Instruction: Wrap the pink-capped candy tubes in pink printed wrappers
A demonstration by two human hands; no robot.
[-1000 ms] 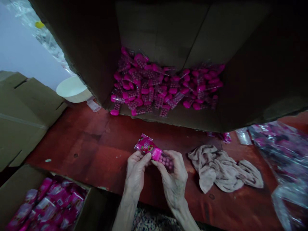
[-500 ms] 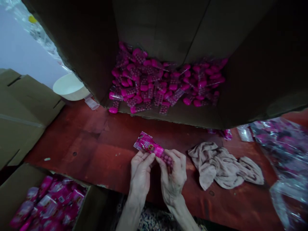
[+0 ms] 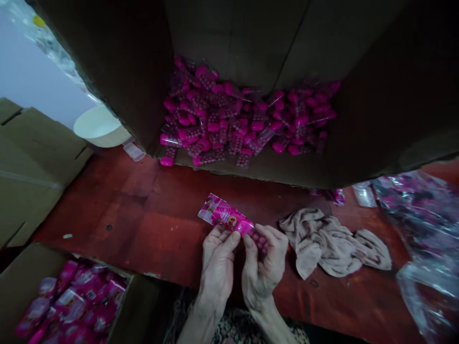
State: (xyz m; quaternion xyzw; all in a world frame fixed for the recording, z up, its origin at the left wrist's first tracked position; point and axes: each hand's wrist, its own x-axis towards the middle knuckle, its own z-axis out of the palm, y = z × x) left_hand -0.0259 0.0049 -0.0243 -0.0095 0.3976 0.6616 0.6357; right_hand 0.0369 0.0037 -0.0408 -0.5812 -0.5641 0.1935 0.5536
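Note:
A pink printed wrapper (image 3: 226,214) is held over the red table between my two hands. My left hand (image 3: 219,253) pinches its lower edge between thumb and fingers. My right hand (image 3: 265,263) is closed around a clear tube of pink balls (image 3: 260,242), with its thumb at the wrapper's right end. The tube's upper end is hidden by the wrapper. To the right of my right hand lies a crumpled beige cloth (image 3: 333,243).
A large cardboard box (image 3: 304,177) with many pink-capped tubes stands beyond my hands. Another box (image 3: 124,306) at lower left holds wrapped pink packs. A white bowl (image 3: 102,128) is at upper left, and clear plastic bags (image 3: 419,215) lie at right.
Both hands have moved slightly right. The wrapper now looks flatter and longer, covering more toward my right hand's fingers.

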